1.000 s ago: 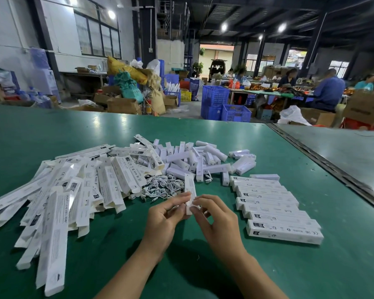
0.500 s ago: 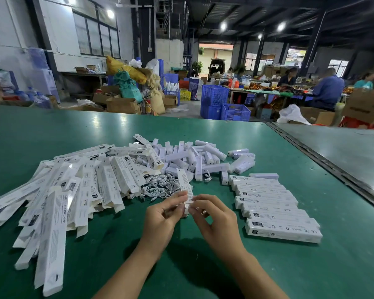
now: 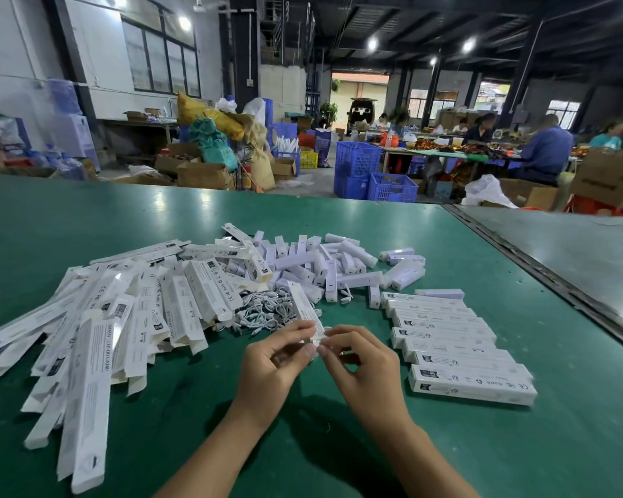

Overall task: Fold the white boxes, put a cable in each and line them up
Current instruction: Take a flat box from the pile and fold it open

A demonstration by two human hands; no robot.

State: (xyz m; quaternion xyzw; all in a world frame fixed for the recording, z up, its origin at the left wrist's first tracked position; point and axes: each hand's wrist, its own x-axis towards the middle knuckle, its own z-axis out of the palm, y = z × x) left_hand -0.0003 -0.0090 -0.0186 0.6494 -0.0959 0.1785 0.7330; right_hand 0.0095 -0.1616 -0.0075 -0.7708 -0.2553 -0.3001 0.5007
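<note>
Lower centre: left hand (image 3: 272, 363) and right hand (image 3: 365, 366) both pinch the near end of one white box (image 3: 304, 306), fingers curled round it. Cable heap (image 3: 263, 312) lies just left of that box. Flat boxes (image 3: 130, 318) are piled at frame left and folded boxes (image 3: 454, 345) rowed at right, all on the green table (image 3: 518, 443)

Flat white boxes (image 3: 98, 328) are lying heaped at left; a cable tangle (image 3: 267, 312) is resting beside them; one slim box (image 3: 303, 307) is slanting at centre; folded boxes (image 3: 457, 348) are lying side by side at right.
</note>
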